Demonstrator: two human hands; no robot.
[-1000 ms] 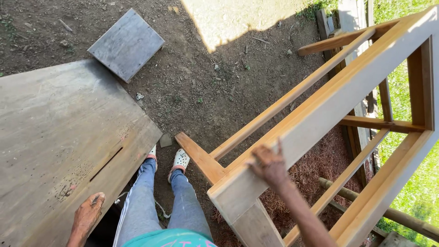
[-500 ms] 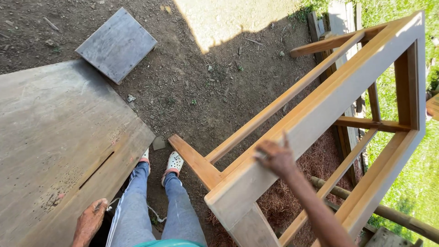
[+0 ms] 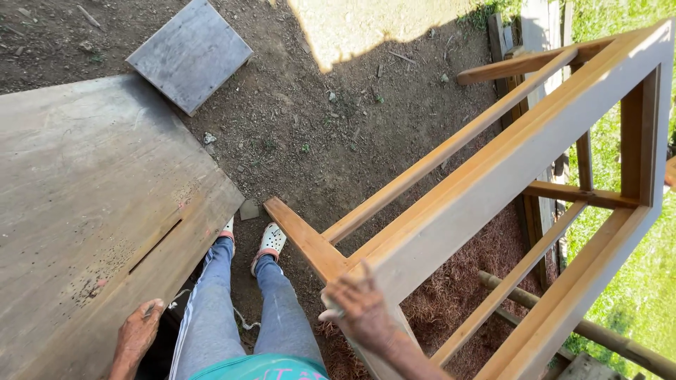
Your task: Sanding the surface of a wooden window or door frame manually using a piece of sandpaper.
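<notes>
A tall wooden frame [image 3: 493, 190] made of pale beams lies tilted across the right half of the view. My right hand [image 3: 359, 306] grips its near corner, fingers wrapped over the thick beam. My left hand [image 3: 139, 331] rests on the near edge of a large weathered wooden tabletop [image 3: 84, 211] with a narrow slot cut into it. My legs in blue jeans and white shoes [image 3: 271, 239] stand between the table and the frame.
A square grey slab [image 3: 190, 53] lies on the bare dirt beyond the table. Sawdust covers the ground under the frame. Wooden planks and a bamboo pole [image 3: 620, 345] lie at the right, beside sunlit grass.
My right hand has slid down the beam toward the near corner of the frame. My left hand has shifted along the table edge. The view has moved slightly.
</notes>
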